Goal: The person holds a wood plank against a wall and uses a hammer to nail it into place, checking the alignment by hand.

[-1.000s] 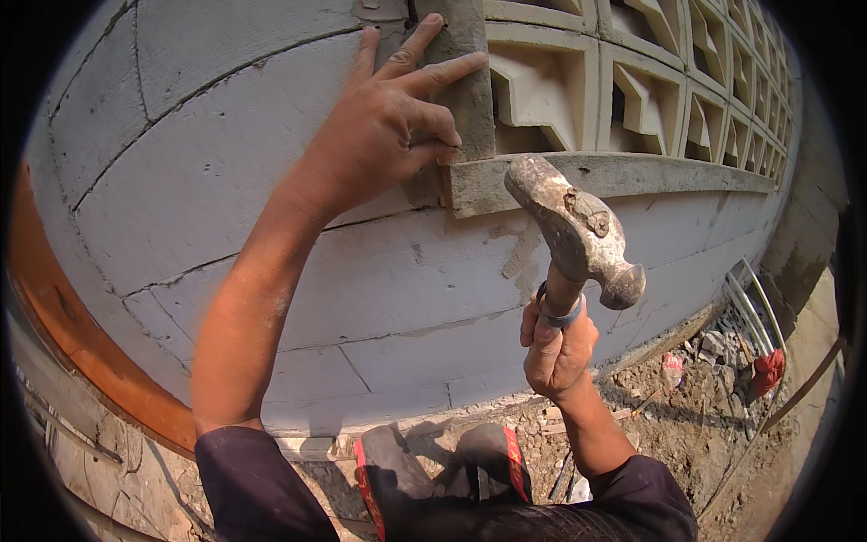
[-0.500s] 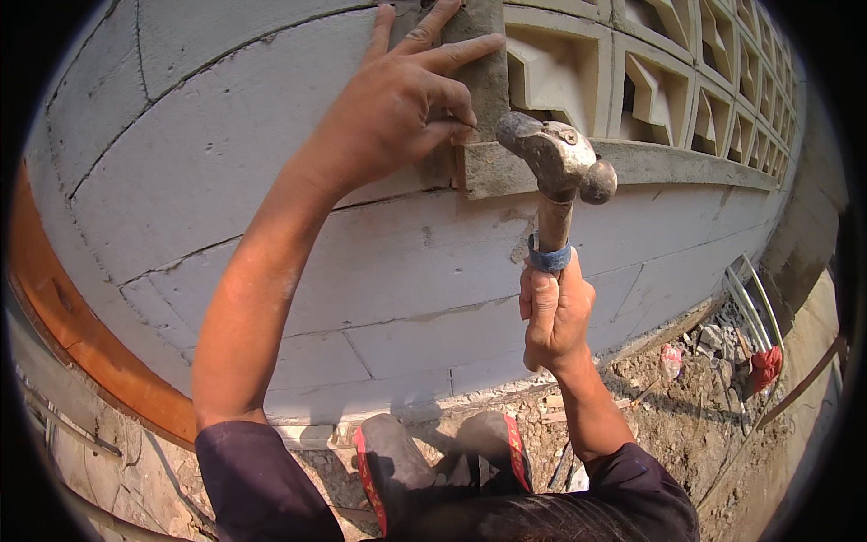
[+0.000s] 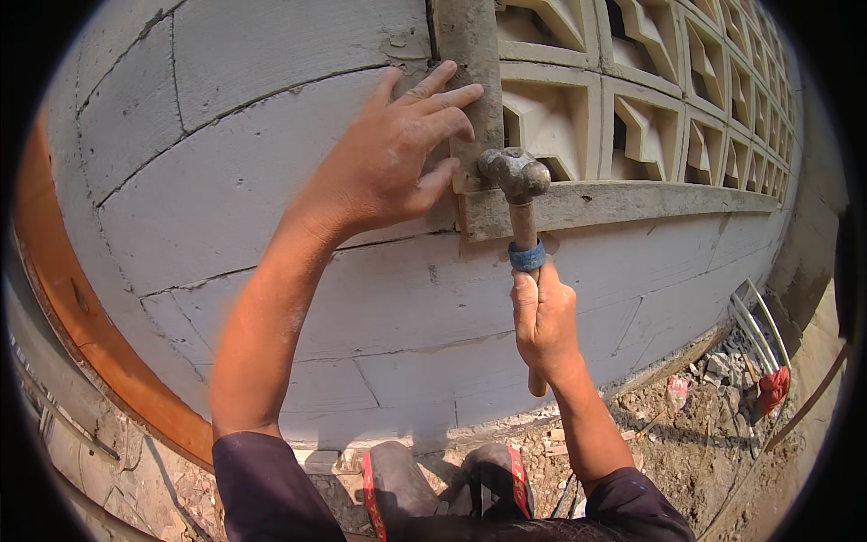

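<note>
My right hand [image 3: 548, 318] is closed around the wooden handle of a ball-peen hammer [image 3: 515, 177], which has a blue band below its head. The hammer stands upright, its head in front of the corner where a vertical concrete strip [image 3: 477, 108] meets a concrete sill [image 3: 623, 204]. My left hand [image 3: 390, 158] is at the vertical strip, its fingers spread and their tips at or near the strip's face. Nothing shows between its thumb and fingers. Whether the hammer head touches the concrete I cannot tell.
Pale block wall [image 3: 244, 190] fills the left and lower middle. Patterned ventilation blocks [image 3: 637, 117] stand above the sill. An orange-brown board [image 3: 108, 361] curves along the left. Rubble [image 3: 686, 443], white pipes [image 3: 757, 330] and a red bag [image 3: 773, 388] lie low at right.
The hammer head has moved left and down toward the strip's corner. My left hand's fingers have spread from a bent, thumb-to-finger pose at the strip. The view has shifted upward.
</note>
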A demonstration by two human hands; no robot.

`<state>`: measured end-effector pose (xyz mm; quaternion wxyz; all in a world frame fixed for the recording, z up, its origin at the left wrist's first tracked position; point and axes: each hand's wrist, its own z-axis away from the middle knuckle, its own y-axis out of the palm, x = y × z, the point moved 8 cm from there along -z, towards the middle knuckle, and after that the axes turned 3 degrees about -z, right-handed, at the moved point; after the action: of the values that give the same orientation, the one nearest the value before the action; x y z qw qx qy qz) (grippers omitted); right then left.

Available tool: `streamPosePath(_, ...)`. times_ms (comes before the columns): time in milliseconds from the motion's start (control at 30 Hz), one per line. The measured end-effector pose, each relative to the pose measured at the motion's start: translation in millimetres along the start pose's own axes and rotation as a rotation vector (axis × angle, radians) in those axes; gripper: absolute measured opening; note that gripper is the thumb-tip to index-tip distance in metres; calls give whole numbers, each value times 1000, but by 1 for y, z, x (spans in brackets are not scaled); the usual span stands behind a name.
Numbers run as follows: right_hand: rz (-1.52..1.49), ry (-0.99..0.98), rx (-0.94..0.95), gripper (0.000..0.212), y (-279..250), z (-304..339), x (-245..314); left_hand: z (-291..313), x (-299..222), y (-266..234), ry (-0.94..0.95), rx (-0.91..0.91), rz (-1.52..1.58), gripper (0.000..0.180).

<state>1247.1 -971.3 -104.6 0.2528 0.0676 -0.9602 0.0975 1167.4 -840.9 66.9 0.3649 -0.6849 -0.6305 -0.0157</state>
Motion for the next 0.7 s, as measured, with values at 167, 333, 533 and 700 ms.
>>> streamPosePath(167, 10, -32, 10, 13, 1, 0, 0, -41, 21, -24, 69, -253, -159, 29)
streamPosePath(333, 15, -12, 14, 13, -4, 2, 1, -84, 30, -10, 115, -343, -394, 47)
streamPosePath(533, 52, -23, 11, 12, -6, -2, -2, -84, 38, -1, 74, -381, -332, 45)
streamPosePath(700, 51, -47, 21, 12, -11, -2, 2, -86, 33, -3, 37, -367, -327, 46)
